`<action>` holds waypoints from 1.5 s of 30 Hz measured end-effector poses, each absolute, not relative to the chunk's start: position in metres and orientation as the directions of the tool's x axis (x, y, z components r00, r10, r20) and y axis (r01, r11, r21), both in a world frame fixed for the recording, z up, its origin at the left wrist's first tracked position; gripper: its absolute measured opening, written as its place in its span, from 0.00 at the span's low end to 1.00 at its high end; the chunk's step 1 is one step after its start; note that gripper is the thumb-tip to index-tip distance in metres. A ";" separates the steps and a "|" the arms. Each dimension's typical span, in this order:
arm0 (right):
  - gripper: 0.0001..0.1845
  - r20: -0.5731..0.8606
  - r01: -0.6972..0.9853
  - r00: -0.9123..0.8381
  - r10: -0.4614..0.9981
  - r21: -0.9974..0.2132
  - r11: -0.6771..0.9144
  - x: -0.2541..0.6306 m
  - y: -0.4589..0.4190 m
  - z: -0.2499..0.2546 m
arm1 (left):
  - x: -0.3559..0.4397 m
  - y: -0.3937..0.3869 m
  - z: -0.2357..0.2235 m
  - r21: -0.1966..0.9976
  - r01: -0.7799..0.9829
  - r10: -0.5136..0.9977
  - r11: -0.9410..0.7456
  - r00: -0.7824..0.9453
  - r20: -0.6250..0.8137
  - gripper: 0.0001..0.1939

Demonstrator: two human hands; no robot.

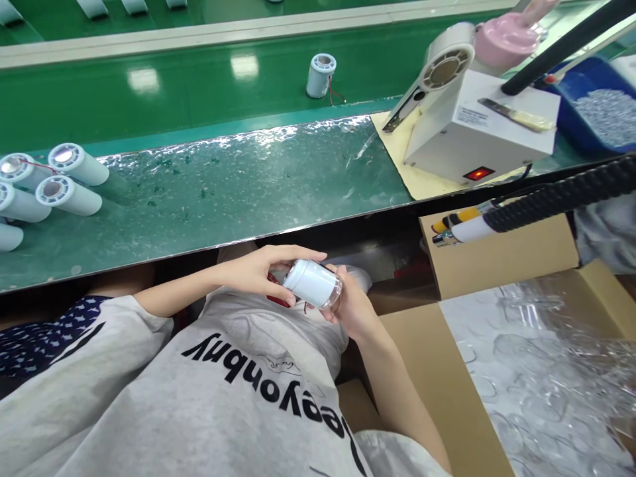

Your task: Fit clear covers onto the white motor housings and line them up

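I hold a white cylinder point(312, 282) with a clear cap on its right end, low over my lap below the bench edge. My left hand point(261, 270) curls over its top and left end, fingers closed on it. My right hand point(348, 301) grips the capped end from below and behind. A bit of red shows under the cylinder, behind my left fingers. Several more white cylinders point(54, 189) lie on their sides at the bench's left edge. One white cylinder point(320, 75) with a red wire stands upright on the green conveyor belt.
A white box machine point(477, 129) with a lit red switch sits at the right on a yellow mat. A black hose tool point(546, 199) hangs over a cardboard box point(447, 391) of clear plastic caps. A blue tray point(596, 112) of small parts sits far right.
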State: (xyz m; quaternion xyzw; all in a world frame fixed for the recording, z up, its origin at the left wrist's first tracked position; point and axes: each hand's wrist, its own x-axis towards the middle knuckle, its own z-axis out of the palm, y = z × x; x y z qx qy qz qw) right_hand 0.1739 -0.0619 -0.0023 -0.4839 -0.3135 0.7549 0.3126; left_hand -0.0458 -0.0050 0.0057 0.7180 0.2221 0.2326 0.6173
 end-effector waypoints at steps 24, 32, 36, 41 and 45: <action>0.45 -0.474 -0.154 -0.454 0.755 -0.792 -0.590 0.181 -0.072 -0.018 | -0.043 -0.016 0.019 0.989 0.135 0.672 -0.061 0.738 -0.059 0.33; 0.24 0.365 0.242 -0.294 0.883 -0.865 0.438 0.195 -0.083 -0.018 | -0.045 -0.020 0.014 0.950 0.111 0.620 0.293 0.734 -0.278 0.37; 0.25 0.091 0.107 -0.223 0.971 -0.987 0.117 0.194 -0.084 -0.013 | -0.046 -0.016 0.016 0.985 0.107 0.619 0.135 0.767 -0.168 0.40; 0.32 -0.184 -0.069 -0.159 0.970 -0.978 -0.197 0.193 -0.087 -0.009 | -0.046 -0.014 0.018 0.992 0.042 0.585 0.117 0.804 -0.103 0.36; 0.30 -0.221 -0.043 -0.181 0.958 -0.972 -0.232 0.194 -0.087 -0.007 | -0.049 -0.014 0.011 0.967 0.052 0.564 0.250 0.804 -0.189 0.40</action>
